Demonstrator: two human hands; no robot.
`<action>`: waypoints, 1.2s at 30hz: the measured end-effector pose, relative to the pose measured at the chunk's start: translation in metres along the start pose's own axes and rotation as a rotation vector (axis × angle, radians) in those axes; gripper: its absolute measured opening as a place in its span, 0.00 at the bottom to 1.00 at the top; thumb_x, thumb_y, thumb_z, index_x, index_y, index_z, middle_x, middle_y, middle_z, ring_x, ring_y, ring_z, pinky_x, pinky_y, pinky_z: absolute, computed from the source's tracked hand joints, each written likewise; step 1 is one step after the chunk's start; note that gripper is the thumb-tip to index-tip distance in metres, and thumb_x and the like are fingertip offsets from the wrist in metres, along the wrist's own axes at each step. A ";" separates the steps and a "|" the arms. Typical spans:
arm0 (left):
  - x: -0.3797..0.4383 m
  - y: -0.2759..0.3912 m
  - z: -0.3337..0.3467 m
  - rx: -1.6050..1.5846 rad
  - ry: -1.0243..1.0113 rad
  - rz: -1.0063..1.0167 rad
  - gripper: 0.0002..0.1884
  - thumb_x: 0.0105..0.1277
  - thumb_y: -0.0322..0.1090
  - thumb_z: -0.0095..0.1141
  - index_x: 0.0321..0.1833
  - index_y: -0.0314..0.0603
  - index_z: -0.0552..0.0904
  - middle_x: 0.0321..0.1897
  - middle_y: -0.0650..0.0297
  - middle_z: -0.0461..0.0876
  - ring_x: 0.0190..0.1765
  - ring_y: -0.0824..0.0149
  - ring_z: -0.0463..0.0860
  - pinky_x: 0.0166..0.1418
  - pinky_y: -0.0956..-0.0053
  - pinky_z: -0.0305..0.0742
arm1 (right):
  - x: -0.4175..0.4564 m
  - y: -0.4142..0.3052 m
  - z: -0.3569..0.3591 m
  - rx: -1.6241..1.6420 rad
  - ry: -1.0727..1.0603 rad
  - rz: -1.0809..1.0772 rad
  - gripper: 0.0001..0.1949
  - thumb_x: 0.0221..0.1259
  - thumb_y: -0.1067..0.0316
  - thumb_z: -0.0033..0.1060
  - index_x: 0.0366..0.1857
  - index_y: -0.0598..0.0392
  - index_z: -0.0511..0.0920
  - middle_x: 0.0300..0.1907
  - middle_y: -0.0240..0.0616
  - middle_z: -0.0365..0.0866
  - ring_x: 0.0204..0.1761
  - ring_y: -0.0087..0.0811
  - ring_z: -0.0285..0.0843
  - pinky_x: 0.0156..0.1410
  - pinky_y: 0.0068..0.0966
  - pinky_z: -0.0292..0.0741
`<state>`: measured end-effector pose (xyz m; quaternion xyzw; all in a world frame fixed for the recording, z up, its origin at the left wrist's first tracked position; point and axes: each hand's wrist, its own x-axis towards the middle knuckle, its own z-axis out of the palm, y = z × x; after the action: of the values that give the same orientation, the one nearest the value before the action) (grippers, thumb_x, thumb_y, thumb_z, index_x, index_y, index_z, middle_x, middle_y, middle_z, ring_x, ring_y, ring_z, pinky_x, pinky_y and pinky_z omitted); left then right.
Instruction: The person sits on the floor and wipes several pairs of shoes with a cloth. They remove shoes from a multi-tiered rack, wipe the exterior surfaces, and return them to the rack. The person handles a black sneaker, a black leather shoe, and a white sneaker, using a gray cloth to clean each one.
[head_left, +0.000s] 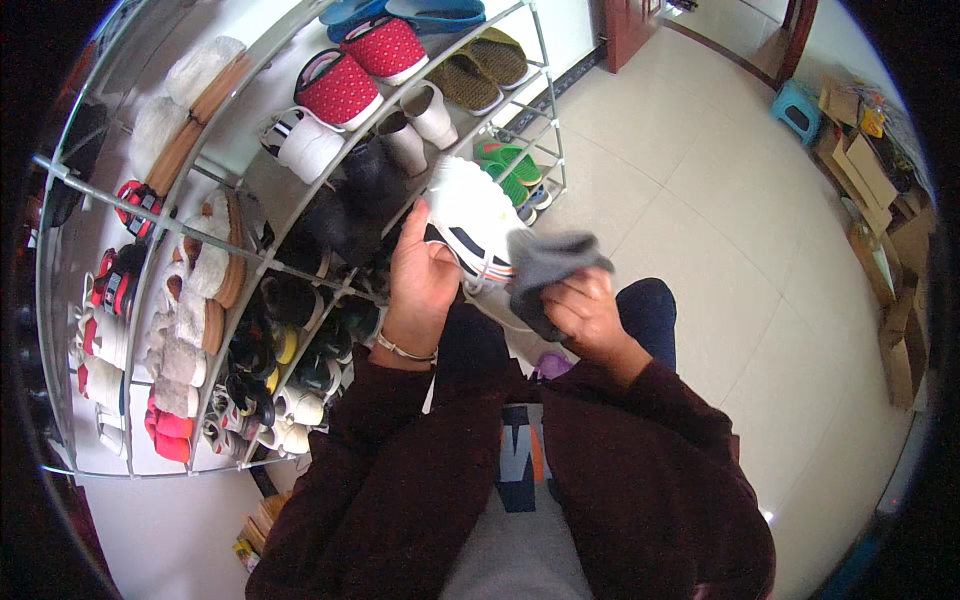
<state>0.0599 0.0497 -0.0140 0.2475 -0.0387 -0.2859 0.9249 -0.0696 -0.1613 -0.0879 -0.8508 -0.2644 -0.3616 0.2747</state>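
Note:
A white sneaker (480, 202) with dark and orange stripes along its side is held up in front of me, tilted, its white sole facing away. My left hand (427, 277) grips the shoe from the left, the thumb lying along its edge. In my right hand (589, 304) is a bunched grey cloth (551, 262), pressed against or very near the right end of the sneaker. Motion blurs the cloth, so exact contact is hard to tell. White laces hang below the shoe.
A metal-tube shoe rack (262, 259) full of shoes and slippers fills the left side. Green sandals (510, 169) sit on its low end. Along the right wall are a blue plastic stool (796, 112) and cardboard boxes (862, 180). A red-brown door (630, 30) stands at the back.

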 end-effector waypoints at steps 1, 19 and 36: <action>0.000 0.000 0.006 0.043 0.107 0.058 0.22 0.74 0.44 0.46 0.61 0.33 0.72 0.57 0.54 0.79 0.56 0.59 0.80 0.65 0.62 0.71 | -0.024 0.003 0.005 -0.038 -0.049 0.044 0.10 0.41 0.69 0.58 0.32 0.50 0.77 0.40 0.32 0.81 0.47 0.38 0.75 0.50 0.39 0.70; 0.003 -0.015 0.039 0.009 0.375 0.053 0.24 0.77 0.46 0.39 0.64 0.33 0.70 0.61 0.52 0.76 0.64 0.56 0.74 0.71 0.56 0.64 | 0.044 0.001 -0.029 0.022 0.105 0.060 0.19 0.27 0.77 0.63 0.33 0.52 0.76 0.44 0.38 0.80 0.48 0.42 0.76 0.55 0.39 0.68; -0.013 -0.033 0.051 -0.334 -0.258 -0.156 0.25 0.76 0.45 0.38 0.70 0.38 0.66 0.69 0.54 0.68 0.70 0.54 0.67 0.76 0.55 0.56 | 0.090 0.036 -0.034 1.650 0.226 1.022 0.22 0.57 0.74 0.55 0.58 0.59 0.70 0.45 0.41 0.78 0.45 0.32 0.79 0.52 0.28 0.78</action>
<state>0.0216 0.0110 0.0154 0.0545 -0.0893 -0.3884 0.9156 -0.0082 -0.1865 -0.0096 -0.3635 -0.0057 0.0203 0.9313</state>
